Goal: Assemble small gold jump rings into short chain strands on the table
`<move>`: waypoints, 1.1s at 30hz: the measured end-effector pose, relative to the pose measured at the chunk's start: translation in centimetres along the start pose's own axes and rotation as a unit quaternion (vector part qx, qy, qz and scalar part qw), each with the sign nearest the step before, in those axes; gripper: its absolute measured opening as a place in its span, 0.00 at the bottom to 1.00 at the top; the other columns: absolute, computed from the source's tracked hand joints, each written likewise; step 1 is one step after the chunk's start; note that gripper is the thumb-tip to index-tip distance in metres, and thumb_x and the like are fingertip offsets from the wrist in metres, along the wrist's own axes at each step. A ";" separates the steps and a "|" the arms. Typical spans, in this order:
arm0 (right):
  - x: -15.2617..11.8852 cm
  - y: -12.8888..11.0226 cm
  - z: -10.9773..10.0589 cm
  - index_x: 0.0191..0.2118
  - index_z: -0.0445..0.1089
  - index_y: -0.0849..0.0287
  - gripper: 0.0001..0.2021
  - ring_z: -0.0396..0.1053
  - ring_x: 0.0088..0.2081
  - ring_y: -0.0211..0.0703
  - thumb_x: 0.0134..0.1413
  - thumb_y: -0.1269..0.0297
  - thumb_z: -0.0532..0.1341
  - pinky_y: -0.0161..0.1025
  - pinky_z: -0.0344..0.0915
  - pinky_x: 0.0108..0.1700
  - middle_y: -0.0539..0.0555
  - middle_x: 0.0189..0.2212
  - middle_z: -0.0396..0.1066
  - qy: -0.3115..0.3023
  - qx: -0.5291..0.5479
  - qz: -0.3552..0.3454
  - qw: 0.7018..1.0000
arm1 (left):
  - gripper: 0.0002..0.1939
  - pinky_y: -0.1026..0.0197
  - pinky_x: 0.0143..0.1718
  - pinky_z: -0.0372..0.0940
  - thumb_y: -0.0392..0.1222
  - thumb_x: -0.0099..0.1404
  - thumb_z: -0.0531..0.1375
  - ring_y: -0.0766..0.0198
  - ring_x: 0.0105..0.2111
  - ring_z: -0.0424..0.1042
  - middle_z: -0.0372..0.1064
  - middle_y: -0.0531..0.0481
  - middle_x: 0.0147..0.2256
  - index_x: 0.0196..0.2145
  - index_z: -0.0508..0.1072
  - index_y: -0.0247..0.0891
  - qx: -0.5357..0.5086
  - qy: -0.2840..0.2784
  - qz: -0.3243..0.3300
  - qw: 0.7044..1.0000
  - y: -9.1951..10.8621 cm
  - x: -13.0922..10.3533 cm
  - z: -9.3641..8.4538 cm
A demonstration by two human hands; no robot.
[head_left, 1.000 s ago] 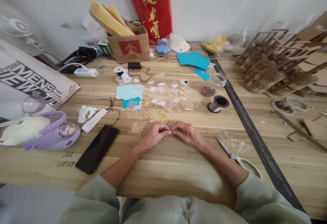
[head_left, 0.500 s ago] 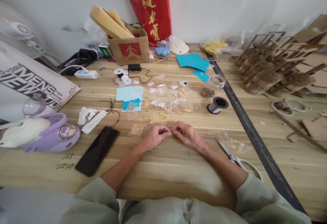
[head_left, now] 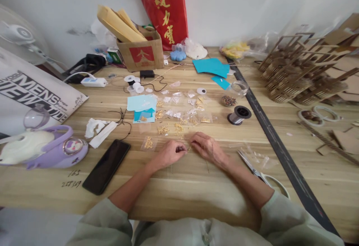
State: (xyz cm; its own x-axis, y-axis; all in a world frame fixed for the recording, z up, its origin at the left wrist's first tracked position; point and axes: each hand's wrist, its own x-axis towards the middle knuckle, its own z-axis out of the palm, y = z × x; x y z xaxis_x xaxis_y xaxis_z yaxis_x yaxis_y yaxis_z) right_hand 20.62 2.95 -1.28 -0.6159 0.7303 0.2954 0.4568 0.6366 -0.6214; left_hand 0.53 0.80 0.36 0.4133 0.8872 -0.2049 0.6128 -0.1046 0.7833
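Over the front middle of the table, my left hand (head_left: 171, 153) pinches something tiny between thumb and fingertips; I cannot make out what. Faint fine lines, perhaps thread, show below it. Close by on the right, my right hand (head_left: 206, 148) has its fingers closed, and a thin gold chain (head_left: 208, 167) dangles beneath it. A small gap separates the fingertips, with a tiny dark-gold bit between them. Just beyond lie loose gold findings (head_left: 178, 128) and small bags of gold beads (head_left: 162, 130). One more bead bag (head_left: 148, 142) lies left of my left hand.
Scissors (head_left: 254, 167) lie beside my right forearm, below a wire spool (head_left: 239, 115). A black phone (head_left: 107, 166) is by my left forearm. Blue cards (head_left: 144, 113), a bead dish (head_left: 229, 100) and a cardboard box (head_left: 141, 55) stand farther back. Wooden frames (head_left: 303, 70) fill the right.
My hands have drawn slightly apart; the right has lifted a little away and the left has lowered slightly. The chain still hangs under my right hand.
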 end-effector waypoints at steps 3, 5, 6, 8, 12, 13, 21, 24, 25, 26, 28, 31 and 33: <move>0.0 -0.1 0.3 0.38 0.67 0.59 0.08 0.65 0.37 0.42 0.62 0.72 0.52 0.38 0.63 0.40 0.55 0.34 0.67 -0.016 -0.044 -0.022 0.999 | 0.08 0.66 0.30 0.60 0.36 0.58 0.57 0.66 0.26 0.69 0.75 0.51 0.27 0.30 0.78 0.37 0.041 -0.014 0.001 0.999 0.3 -0.3 -0.1; 0.1 -0.1 0.4 0.38 0.68 0.59 0.08 0.64 0.37 0.43 0.63 0.71 0.51 0.38 0.63 0.40 0.55 0.33 0.67 -0.022 -0.065 -0.029 0.997 | 0.09 0.66 0.31 0.60 0.36 0.57 0.57 0.65 0.28 0.71 0.76 0.51 0.28 0.30 0.78 0.38 0.065 -0.027 0.000 0.998 0.5 -0.5 -0.3; 0.1 -0.1 0.4 0.38 0.68 0.59 0.08 0.64 0.37 0.43 0.63 0.70 0.51 0.39 0.63 0.40 0.55 0.33 0.67 -0.022 -0.072 -0.031 0.997 | 0.09 0.66 0.31 0.60 0.36 0.57 0.57 0.65 0.28 0.71 0.76 0.51 0.29 0.30 0.78 0.38 0.074 -0.034 -0.001 0.997 0.6 -0.6 -0.3; 0.1 0.0 0.4 0.38 0.68 0.59 0.08 0.64 0.37 0.42 0.64 0.69 0.51 0.38 0.63 0.40 0.55 0.33 0.68 -0.023 -0.080 -0.032 0.996 | 0.10 0.66 0.31 0.59 0.37 0.58 0.56 0.65 0.28 0.71 0.76 0.51 0.29 0.30 0.78 0.38 0.088 -0.044 -0.003 0.995 0.8 -0.7 -0.5; 0.2 -0.3 0.1 0.37 0.68 0.59 0.09 0.64 0.37 0.42 0.64 0.68 0.51 0.38 0.61 0.40 0.55 0.33 0.67 -0.040 -0.105 -0.018 0.994 | 0.10 0.66 0.28 0.56 0.37 0.57 0.56 0.65 0.26 0.69 0.75 0.51 0.27 0.29 0.78 0.38 0.102 -0.042 -0.011 0.994 0.8 -0.8 -0.5; 0.3 -0.5 0.0 0.36 0.68 0.59 0.09 0.64 0.37 0.42 0.64 0.68 0.51 0.38 0.61 0.39 0.55 0.33 0.67 -0.049 -0.116 -0.012 0.992 | 0.09 0.66 0.27 0.55 0.37 0.57 0.56 0.66 0.25 0.68 0.74 0.51 0.26 0.29 0.78 0.38 0.103 -0.039 -0.008 0.994 0.7 -0.8 -0.4; 2.6 -2.4 -1.2 0.33 0.67 0.60 0.07 0.64 0.33 0.40 0.62 0.70 0.53 0.36 0.54 0.35 0.54 0.32 0.67 -0.119 -0.193 0.023 0.974 | 0.09 0.66 0.24 0.51 0.38 0.57 0.56 0.67 0.21 0.64 0.69 0.54 0.20 0.26 0.76 0.37 0.062 -0.024 0.001 0.998 -0.2 -0.6 -0.2; 3.8 -2.7 -0.8 0.34 0.67 0.60 0.08 0.64 0.31 0.38 0.62 0.71 0.53 0.35 0.53 0.34 0.54 0.32 0.68 -0.143 -0.214 0.023 0.966 | 0.09 0.66 0.25 0.53 0.37 0.56 0.56 0.67 0.22 0.65 0.70 0.53 0.21 0.26 0.76 0.36 0.056 -0.014 -0.007 0.998 -0.2 -0.6 -0.3; 4.2 -2.8 -0.6 0.34 0.68 0.61 0.08 0.64 0.31 0.38 0.62 0.71 0.53 0.35 0.53 0.33 0.54 0.32 0.68 -0.148 -0.220 0.023 0.964 | 0.08 0.66 0.25 0.53 0.37 0.56 0.56 0.67 0.22 0.65 0.70 0.53 0.21 0.26 0.76 0.36 0.054 -0.010 -0.007 0.998 -0.2 -0.6 -0.3; 4.4 -2.8 -0.4 0.34 0.68 0.61 0.08 0.64 0.31 0.38 0.62 0.72 0.53 0.35 0.52 0.33 0.54 0.32 0.68 -0.152 -0.226 0.023 0.962 | 0.08 0.66 0.25 0.53 0.37 0.56 0.56 0.67 0.22 0.65 0.70 0.54 0.21 0.27 0.76 0.37 0.052 -0.008 -0.006 0.999 -0.2 -0.6 -0.4; 4.8 -2.8 0.1 0.35 0.68 0.61 0.08 0.64 0.31 0.38 0.62 0.72 0.53 0.35 0.53 0.33 0.54 0.31 0.68 -0.158 -0.233 0.021 0.959 | 0.08 0.66 0.25 0.53 0.37 0.56 0.56 0.68 0.21 0.64 0.69 0.54 0.20 0.26 0.76 0.37 0.052 -0.008 -0.001 0.999 -0.2 -0.6 -0.5; 5.1 -2.6 0.8 0.35 0.69 0.61 0.07 0.65 0.32 0.39 0.61 0.73 0.54 0.35 0.54 0.35 0.54 0.32 0.68 -0.161 -0.244 0.008 0.956 | 0.08 0.66 0.24 0.53 0.37 0.55 0.56 0.68 0.21 0.64 0.68 0.54 0.19 0.26 0.76 0.37 0.057 -0.004 0.005 0.998 -0.2 -0.6 -0.6; 5.2 -2.4 1.1 0.35 0.69 0.62 0.06 0.65 0.34 0.41 0.60 0.73 0.55 0.35 0.55 0.37 0.55 0.32 0.69 -0.167 -0.254 -0.002 0.953 | 0.08 0.66 0.25 0.53 0.37 0.56 0.56 0.67 0.21 0.64 0.69 0.54 0.19 0.25 0.76 0.38 0.061 -0.002 0.010 0.998 -0.3 -0.6 -0.6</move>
State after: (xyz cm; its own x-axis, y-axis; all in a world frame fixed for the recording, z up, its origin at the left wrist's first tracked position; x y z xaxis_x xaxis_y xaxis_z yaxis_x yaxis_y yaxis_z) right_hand 15.61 4.88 0.95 -0.7493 0.6622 -0.0021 0.6533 0.7388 -0.1652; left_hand -0.29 0.53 0.61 0.4281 0.8830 -0.1927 0.6820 -0.1757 0.7100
